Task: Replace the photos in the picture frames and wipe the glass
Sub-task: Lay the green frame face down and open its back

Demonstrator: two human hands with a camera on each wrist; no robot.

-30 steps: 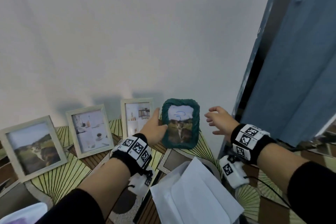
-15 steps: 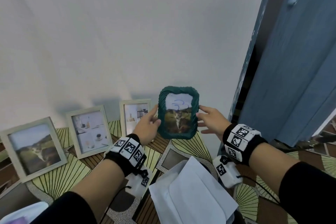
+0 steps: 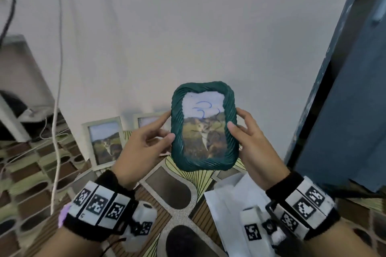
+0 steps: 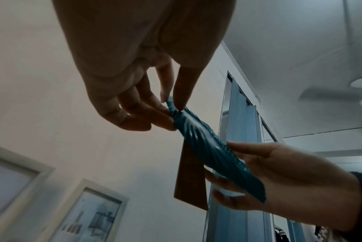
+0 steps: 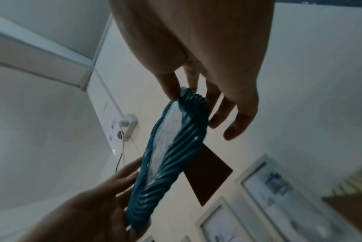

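Soft, even light fills the head view, with faint shadows on the wall (image 3: 188, 37). Its edges bend and smear. Both wrist views are dim, bluish, and blurred toward their corners.

The person wears black sleeves (image 3: 355, 242) on both arms. On each wrist there is a black fabric band. The left band (image 3: 98, 204) carries white square tiles with black pixel-like codes, three in a row. The right band (image 3: 302, 204) has similar tiles, in two rows. Under each wrist hangs a small white box (image 3: 253, 229), also with a black code marker, and the right one shows a round dark lens. A thin black cable (image 3: 112, 243) goes out from the left wrist box (image 3: 142, 221). The hands are bare.
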